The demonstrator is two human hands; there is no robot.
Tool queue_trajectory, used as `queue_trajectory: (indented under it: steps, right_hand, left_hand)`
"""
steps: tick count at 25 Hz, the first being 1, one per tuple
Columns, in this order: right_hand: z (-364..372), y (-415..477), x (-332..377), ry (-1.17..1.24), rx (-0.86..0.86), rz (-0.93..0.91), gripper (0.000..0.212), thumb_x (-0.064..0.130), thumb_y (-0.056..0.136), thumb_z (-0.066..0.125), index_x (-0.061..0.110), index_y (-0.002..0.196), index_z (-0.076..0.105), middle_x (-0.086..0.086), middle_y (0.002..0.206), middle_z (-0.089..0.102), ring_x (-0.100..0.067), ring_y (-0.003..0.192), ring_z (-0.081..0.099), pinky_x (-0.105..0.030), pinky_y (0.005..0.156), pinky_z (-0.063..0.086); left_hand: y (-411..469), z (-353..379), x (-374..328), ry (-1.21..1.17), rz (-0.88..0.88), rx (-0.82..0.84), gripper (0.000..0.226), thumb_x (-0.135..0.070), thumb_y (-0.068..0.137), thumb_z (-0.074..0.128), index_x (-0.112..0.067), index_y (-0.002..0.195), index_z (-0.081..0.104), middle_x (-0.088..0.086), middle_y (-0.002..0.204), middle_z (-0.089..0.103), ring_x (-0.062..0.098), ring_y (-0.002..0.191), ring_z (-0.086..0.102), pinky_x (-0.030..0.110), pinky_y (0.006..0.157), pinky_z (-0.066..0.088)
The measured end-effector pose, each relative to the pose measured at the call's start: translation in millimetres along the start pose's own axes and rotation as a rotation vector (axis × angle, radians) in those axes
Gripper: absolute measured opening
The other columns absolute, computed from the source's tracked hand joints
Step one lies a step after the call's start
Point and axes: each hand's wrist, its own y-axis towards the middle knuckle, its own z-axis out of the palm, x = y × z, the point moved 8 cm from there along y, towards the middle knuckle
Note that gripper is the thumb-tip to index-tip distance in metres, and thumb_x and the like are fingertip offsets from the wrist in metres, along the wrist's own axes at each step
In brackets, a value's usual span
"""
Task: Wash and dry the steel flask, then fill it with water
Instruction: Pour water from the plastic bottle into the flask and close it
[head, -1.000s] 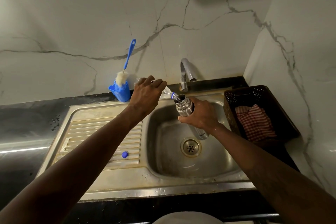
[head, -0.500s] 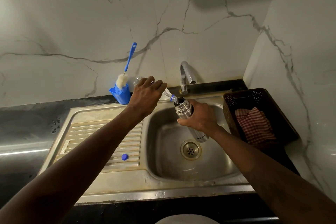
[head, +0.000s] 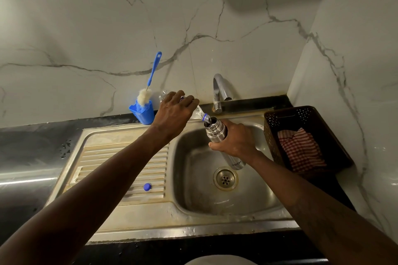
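Observation:
My right hand grips the steel flask around its middle, holding it tilted over the sink basin with its open mouth up and to the left. My left hand holds a clear plastic bottle tipped down to the right. The bottle's blue-ringed neck rests at the flask's mouth, and water runs from it into the flask. Most of the bottle is hidden behind my left hand.
A blue bottle cap lies on the ribbed drainboard. A blue cup with a bottle brush stands at the wall. The tap rises behind the sink. A dark basket with a red checked cloth sits to the right.
Both hands stay in nearly the same place, with the bottle still tipped into the flask. The view has shifted slightly downward.

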Motion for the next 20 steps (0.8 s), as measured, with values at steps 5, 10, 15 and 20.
queue_trajectory:
  steps: [5,10,15,20]
  right_hand:
    - [1.3,0.7,1.1,0.008,-0.007,-0.014,0.073,0.068,0.063,0.081,0.032,0.123,0.062,0.005,0.107,0.076,-0.015,0.093,0.072,-0.036,0.088,0.058]
    - [4.2,2.1,1.9,0.021,0.003,-0.014,0.074,0.070,0.062,0.080,0.033,0.123,0.061,0.007,0.107,0.076,-0.013,0.092,0.071,-0.036,0.087,0.059]
    - [6.2,3.1,1.7,0.021,0.006,-0.010,0.073,0.070,0.062,0.081,0.032,0.122,0.062,0.007,0.106,0.076,-0.012,0.091,0.071,-0.033,0.086,0.058]
    - [6.9,1.5,3.3,0.035,0.003,-0.026,0.075,0.069,0.063,0.082,0.031,0.125,0.061,0.007,0.109,0.076,-0.013,0.093,0.072,-0.032,0.087,0.058]
  left_hand:
    - [0.3,-1.1,-2.1,0.016,0.018,-0.002,0.061,-0.006,0.074,0.089,-0.011,0.129,0.066,0.011,0.126,0.069,0.037,0.117,0.062,0.052,0.097,0.051]
    - [0.9,-1.3,-5.1,0.047,0.030,-0.004,0.064,-0.010,0.073,0.091,-0.012,0.131,0.065,0.012,0.128,0.068,0.037,0.120,0.062,0.053,0.102,0.049]
    - [2.4,-3.2,-4.4,0.072,0.038,-0.020,0.061,-0.008,0.075,0.087,-0.012,0.131,0.065,0.011,0.128,0.068,0.036,0.119,0.061,0.054,0.103,0.047]
    - [1.2,-3.7,-3.9,0.088,0.036,-0.021,0.062,-0.011,0.074,0.089,-0.014,0.131,0.065,0.010,0.128,0.068,0.035,0.120,0.061,0.054,0.104,0.045]
